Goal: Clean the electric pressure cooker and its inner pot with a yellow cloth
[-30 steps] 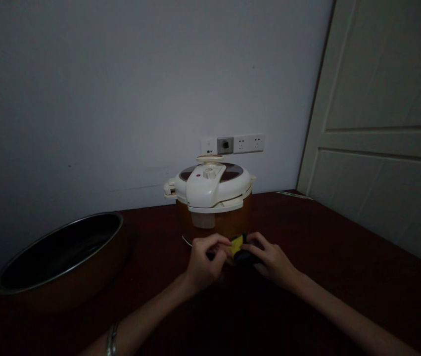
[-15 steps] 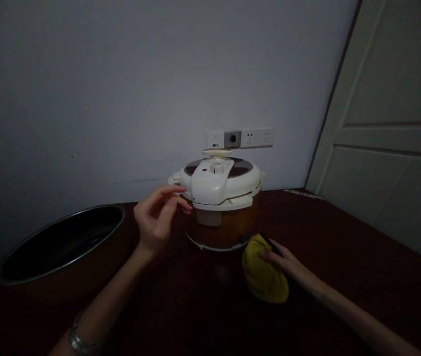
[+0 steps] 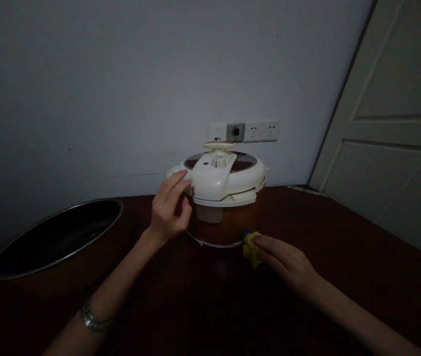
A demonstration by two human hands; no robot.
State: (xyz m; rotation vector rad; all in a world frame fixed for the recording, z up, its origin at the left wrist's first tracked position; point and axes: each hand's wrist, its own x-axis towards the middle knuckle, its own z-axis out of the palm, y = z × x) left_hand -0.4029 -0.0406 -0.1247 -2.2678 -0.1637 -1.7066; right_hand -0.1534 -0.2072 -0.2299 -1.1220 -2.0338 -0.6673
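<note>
An orange pressure cooker (image 3: 228, 225) with a cream lid (image 3: 225, 178) stands on the dark wooden table (image 3: 344, 257) against the wall. My left hand (image 3: 167, 210) rests against the cooker's left side, fingertips on the lid's rim, fingers loosely spread. My right hand (image 3: 288, 262) lies over a yellow cloth (image 3: 250, 247) and presses it at the foot of the cooker on its right front. Most of the cloth is hidden under the hand.
A large dark metal basin (image 3: 58, 242) sits at the left of the table. A strip of wall sockets (image 3: 245, 131) is behind the cooker. A cream door (image 3: 399, 143) stands at the right.
My left hand let go of the cloth, rose and came to the cooker's left side. My right hand took the yellow cloth right, then brought it to the cooker's base.
</note>
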